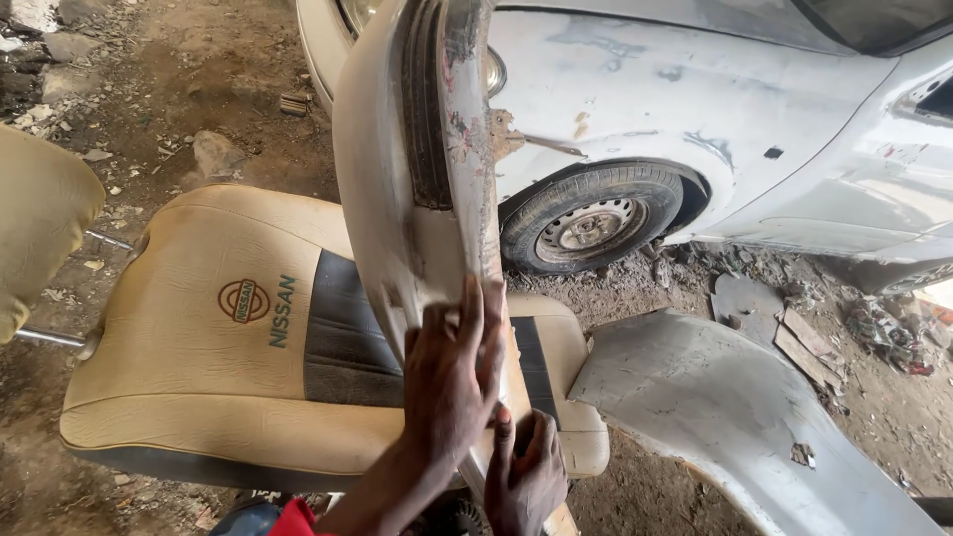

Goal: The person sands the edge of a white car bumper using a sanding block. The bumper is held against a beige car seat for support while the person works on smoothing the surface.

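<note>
A long, dusty off-white car bumper panel stands on end in front of me, with rust and chipped paint along its edge. My left hand lies flat against its lower part, fingers spread upward. Just below, my right hand grips the panel's bottom edge. The panel's lower end sits over a tan car seat with a dark stripe, which lies flat on the dirt ground.
A sanded white car stands behind, its front wheel close to the panel. A loose grey fender lies on the ground at right. A tan headrest is at left; rubble and scraps litter the dirt.
</note>
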